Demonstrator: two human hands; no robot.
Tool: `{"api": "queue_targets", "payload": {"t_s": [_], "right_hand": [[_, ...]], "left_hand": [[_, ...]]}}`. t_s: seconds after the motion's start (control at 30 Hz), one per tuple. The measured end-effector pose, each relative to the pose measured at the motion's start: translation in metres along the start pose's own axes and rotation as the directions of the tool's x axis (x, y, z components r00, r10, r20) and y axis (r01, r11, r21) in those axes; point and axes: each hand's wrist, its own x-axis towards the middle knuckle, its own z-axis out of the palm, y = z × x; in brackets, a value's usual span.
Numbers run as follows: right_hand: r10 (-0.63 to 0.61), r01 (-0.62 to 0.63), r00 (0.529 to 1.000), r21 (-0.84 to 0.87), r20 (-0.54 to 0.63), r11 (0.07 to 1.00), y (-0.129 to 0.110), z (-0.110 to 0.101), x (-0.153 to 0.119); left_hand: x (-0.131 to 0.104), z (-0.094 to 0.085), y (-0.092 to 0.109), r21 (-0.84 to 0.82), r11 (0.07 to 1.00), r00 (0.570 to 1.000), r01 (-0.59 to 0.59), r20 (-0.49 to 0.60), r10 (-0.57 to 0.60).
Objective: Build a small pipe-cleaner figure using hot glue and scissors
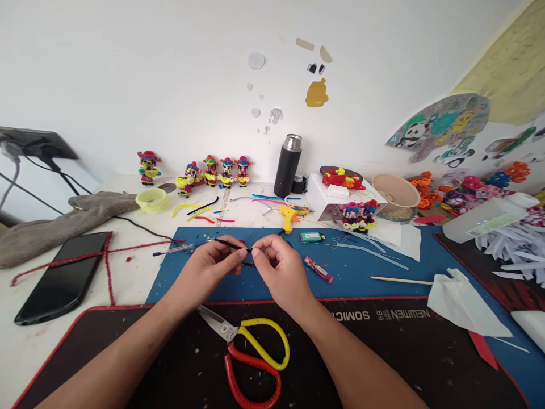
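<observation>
Both hands meet over the blue mat at the middle of the view. A thin black strip, like a pipe cleaner, runs between them. My left hand pinches it between thumb and fingers. Its other end is held in the closed fingertips of my right hand, which touch the left thumb. Below the hands, scissors with one yellow and one red handle lie on the black mat.
Small figures stand along the wall near a black thermos. A yellow glue gun, a pink lighter and a green box lie beyond the hands. A phone is at left, white tissue at right.
</observation>
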Motion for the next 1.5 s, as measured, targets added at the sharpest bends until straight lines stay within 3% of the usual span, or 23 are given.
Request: {"api": "queue_targets", "payload": {"t_s": [0.3, 1.5], "right_hand": [[0.022, -0.022, 1.000, 0.016, 0.023, 1.000, 0.0011, 0.0002, 0.0000], [-0.025, 0.029, 0.998, -0.076, 0.054, 0.997, -0.0052, -0.0021, -0.0027]], "left_hand": [[-0.0005, -0.0003, -0.0013, -0.011, 1.000, 0.997, -0.018, -0.077, 0.017], [-0.0021, 0.0019, -0.0026, 0.014, 0.999, 0.997, -0.051, -0.063, 0.052]]}}
